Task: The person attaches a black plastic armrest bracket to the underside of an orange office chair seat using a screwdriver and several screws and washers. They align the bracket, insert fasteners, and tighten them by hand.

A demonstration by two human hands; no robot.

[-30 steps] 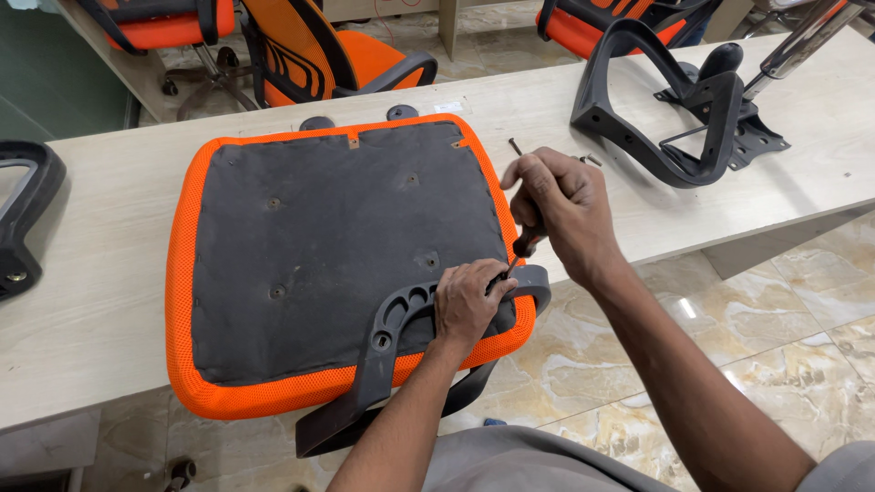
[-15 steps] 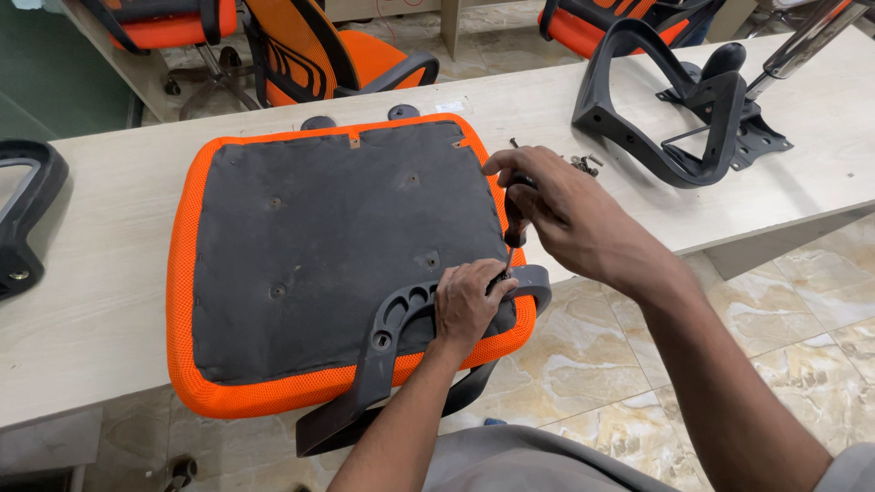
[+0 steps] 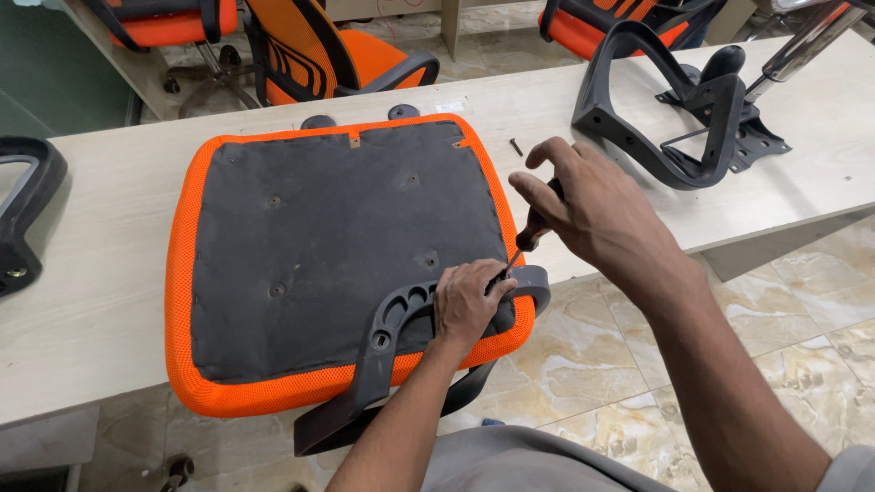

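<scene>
An orange chair seat lies upside down on the table, its dark fabric underside facing up. A grey plastic armrest bracket rests on the seat's near right corner. My left hand presses down on that bracket. My right hand grips a screwdriver with a black and orange handle; its tip points down at the bracket beside my left fingers.
A loose screw lies on the wooden table past the seat. A black armrest and chair mechanism sit at the back right, another black armrest at the left edge. Orange chairs stand behind the table.
My right hand has shifted on the screwdriver and tilted the handle to the right, fingers more spread. My left hand and the bracket have stayed put.
</scene>
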